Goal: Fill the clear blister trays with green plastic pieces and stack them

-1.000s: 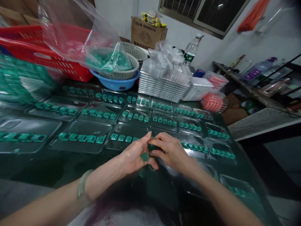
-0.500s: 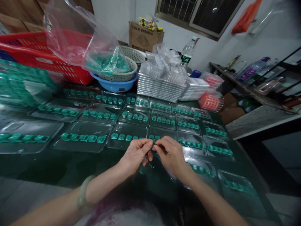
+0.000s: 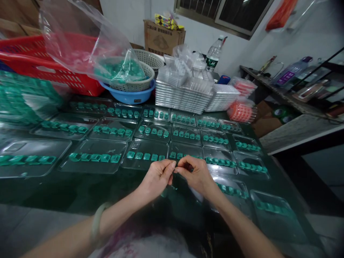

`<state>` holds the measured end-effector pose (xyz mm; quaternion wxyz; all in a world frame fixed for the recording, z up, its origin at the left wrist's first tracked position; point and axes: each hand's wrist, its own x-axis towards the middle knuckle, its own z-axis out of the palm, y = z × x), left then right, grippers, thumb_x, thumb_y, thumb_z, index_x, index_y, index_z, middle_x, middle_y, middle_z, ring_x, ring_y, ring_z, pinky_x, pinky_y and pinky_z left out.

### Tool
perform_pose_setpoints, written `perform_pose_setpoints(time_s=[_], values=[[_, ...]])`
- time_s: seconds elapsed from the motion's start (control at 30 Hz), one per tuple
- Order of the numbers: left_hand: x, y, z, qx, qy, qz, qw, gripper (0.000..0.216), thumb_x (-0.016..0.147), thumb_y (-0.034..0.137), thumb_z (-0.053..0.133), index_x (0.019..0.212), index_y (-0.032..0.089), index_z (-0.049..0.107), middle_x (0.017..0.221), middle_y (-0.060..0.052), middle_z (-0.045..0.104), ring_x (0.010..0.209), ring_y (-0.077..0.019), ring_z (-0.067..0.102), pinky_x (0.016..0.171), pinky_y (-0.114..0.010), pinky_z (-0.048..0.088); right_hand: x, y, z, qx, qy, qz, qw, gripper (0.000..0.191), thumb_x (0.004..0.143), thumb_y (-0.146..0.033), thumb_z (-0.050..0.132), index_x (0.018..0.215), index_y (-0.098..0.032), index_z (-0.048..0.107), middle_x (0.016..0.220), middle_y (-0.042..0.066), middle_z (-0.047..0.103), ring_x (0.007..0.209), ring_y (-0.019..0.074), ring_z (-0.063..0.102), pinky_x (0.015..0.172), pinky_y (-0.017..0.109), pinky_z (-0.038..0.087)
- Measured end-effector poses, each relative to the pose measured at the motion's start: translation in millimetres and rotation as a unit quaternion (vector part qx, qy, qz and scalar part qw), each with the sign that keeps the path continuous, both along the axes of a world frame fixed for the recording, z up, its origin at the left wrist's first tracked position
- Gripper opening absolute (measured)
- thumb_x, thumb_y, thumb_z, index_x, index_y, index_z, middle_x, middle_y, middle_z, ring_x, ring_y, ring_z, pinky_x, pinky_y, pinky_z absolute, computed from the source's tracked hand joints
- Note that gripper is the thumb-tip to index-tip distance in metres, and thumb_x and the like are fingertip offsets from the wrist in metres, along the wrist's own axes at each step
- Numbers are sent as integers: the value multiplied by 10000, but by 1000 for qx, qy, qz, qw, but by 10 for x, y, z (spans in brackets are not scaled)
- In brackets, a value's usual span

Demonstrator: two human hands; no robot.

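Observation:
My left hand (image 3: 159, 176) and my right hand (image 3: 195, 175) meet over the front of the dark green table, thumbs and fingers pinched close together. Whatever sits between the fingertips is too small or hidden to make out. Just beyond them lies a clear plastic tray (image 3: 182, 147) with a row of green translucent pieces, partly covered by my right hand. To the left of it, another clear tray (image 3: 147, 145) carries green pieces (image 3: 146, 156) in a line. A pale green bangle (image 3: 97, 222) circles my left wrist.
More clear trays (image 3: 94, 146) with green pieces cover the table in rows. Behind them stand a red basket (image 3: 77, 80), a blue basin (image 3: 131, 96) under a colander of green pieces, stacked clear trays (image 3: 182, 94) and a water bottle (image 3: 214, 53). Pink packs (image 3: 242, 110) lie at the right.
My hands stay pinched together at nearly the same place. The fingers of my left hand have curled in further. The view has shifted slightly.

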<state>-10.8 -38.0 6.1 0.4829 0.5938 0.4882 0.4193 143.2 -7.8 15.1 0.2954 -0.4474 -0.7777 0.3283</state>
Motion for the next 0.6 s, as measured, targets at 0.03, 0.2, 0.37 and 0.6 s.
perform_pose_setpoints(time_s=[0.03,0.2,0.37,0.6], values=[[1,-2,6,20,18,9,1000,427,871,360,389,504,155,462,452,31,432,431,-70,405,464,-195,320,11,15,-20,-19,15,-2,1000,62,731,-227,605,696,-182,580,620,-36,562,570,87,501,545,195,386],[7,-7,7,12,22,23,999,417,866,353,394,502,166,474,441,25,451,428,-84,421,467,-204,327,58,76,-84,-71,51,15,996,64,714,-243,608,726,-182,590,626,-35,575,559,90,513,536,201,406],[20,8,6,-6,-2,21,1000,294,808,383,490,675,145,600,460,33,457,423,-87,405,426,-204,302,-4,5,-73,26,-6,-21,999,61,710,-145,517,703,-189,558,593,-40,536,533,86,483,515,197,375],[-7,66,-9,-51,9,-25,998,295,805,416,478,799,146,597,421,55,434,359,-68,342,364,-186,245,-63,-50,-121,54,23,-84,995,140,680,-131,484,791,-212,458,645,-50,493,529,83,471,504,198,375]])
